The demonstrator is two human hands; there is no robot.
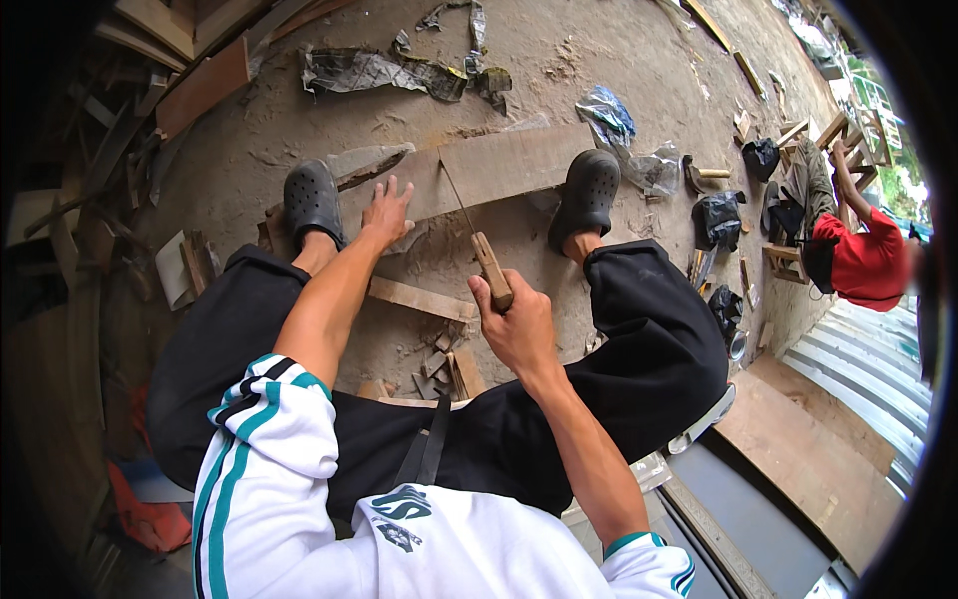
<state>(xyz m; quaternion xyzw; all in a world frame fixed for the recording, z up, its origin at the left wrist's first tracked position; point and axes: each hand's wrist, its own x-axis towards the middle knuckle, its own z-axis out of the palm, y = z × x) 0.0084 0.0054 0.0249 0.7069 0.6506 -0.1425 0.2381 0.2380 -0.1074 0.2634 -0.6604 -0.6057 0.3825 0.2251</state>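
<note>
A wide wooden plank (519, 165) lies across the ground, with my black clogs on its two ends. My left hand (387, 212) presses on it with fingers spread, left of a dark cut line. Closed around the wooden handle of a handsaw (489, 265) is my right hand (521, 324), just on my side of the plank. The saw's thin blade appears nearly edge-on and meets the plank at that line, between my two feet. How deep the blade sits in the wood cannot be told.
Several wood offcuts (439, 369) and a narrow strip (424, 298) lie between my legs. Crumpled sheeting (379, 72) and plastic bags (607, 115) are beyond the plank. Stacked boards (205, 88) crowd the left. Another person in red (868, 260) works at the far right beside wooden frames.
</note>
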